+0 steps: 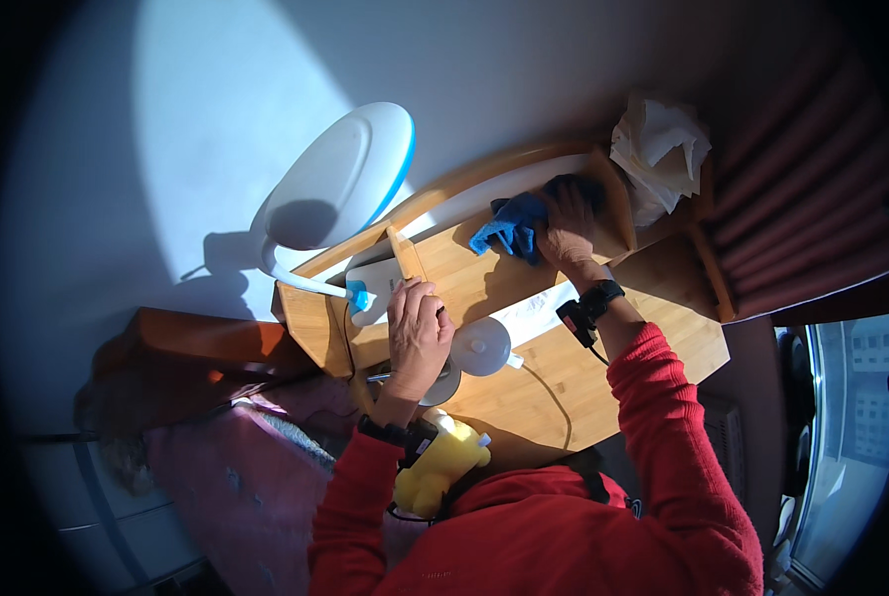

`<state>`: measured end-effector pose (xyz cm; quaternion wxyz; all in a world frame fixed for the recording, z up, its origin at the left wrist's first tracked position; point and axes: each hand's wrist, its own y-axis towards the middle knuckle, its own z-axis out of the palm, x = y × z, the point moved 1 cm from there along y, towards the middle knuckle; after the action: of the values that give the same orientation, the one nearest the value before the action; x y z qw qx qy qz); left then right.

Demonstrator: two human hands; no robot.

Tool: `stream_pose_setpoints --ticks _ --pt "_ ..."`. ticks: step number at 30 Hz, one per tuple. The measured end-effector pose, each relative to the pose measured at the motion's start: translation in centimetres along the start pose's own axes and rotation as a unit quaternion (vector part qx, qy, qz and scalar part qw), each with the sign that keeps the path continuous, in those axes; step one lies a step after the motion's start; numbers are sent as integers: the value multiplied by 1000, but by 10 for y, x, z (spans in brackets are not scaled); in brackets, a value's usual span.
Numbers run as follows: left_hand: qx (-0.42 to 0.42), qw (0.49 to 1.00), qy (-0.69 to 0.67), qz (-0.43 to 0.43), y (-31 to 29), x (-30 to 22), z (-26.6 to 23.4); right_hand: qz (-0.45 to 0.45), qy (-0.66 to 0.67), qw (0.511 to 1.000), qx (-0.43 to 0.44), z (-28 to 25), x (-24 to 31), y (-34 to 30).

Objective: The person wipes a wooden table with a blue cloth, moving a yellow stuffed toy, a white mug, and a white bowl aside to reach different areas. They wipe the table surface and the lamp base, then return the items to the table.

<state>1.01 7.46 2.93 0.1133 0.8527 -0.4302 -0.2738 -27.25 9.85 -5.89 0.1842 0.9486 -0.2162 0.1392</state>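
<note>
My right hand (567, 230) lies over a crumpled blue cloth (516, 221), pressing it on the upper wooden shelf (461, 256) near its right end. Part of the cloth is bunched beyond the fingers in shadow. My left hand (421, 333) is closed, its fingers curled at the shelf's front edge, by the lower end of an upright wooden divider (405, 253). What those fingers grip is hidden. Just right of that hand, a round whitish lidded thing (481, 347) stands on the desk.
Left of the divider stands a white and blue lamp (341, 179) with a broad oval head. Crumpled white paper (660, 151) fills the right corner, beside a dark red curtain (807, 189). A yellow plush toy (444, 465) sits near my left wrist. A cable crosses the desktop (623, 363).
</note>
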Motion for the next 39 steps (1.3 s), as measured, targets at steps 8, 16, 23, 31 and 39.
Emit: stream_pose_setpoints --ticks 8,16,23,31,39 --pt "13 988 -136 -67 -10 9 -7 -138 42 984 105 20 128 -31" --pt "59 997 -52 -21 -12 12 -8 -195 98 969 112 -32 58 -69" --pt "51 991 -116 -38 -13 14 -8 75 222 960 -156 -75 62 -13" --pt "64 996 -54 -38 -7 9 -9 -217 74 965 -128 -68 160 36" --pt "44 998 -25 -26 -11 10 -6 -67 117 977 -168 -73 71 33"
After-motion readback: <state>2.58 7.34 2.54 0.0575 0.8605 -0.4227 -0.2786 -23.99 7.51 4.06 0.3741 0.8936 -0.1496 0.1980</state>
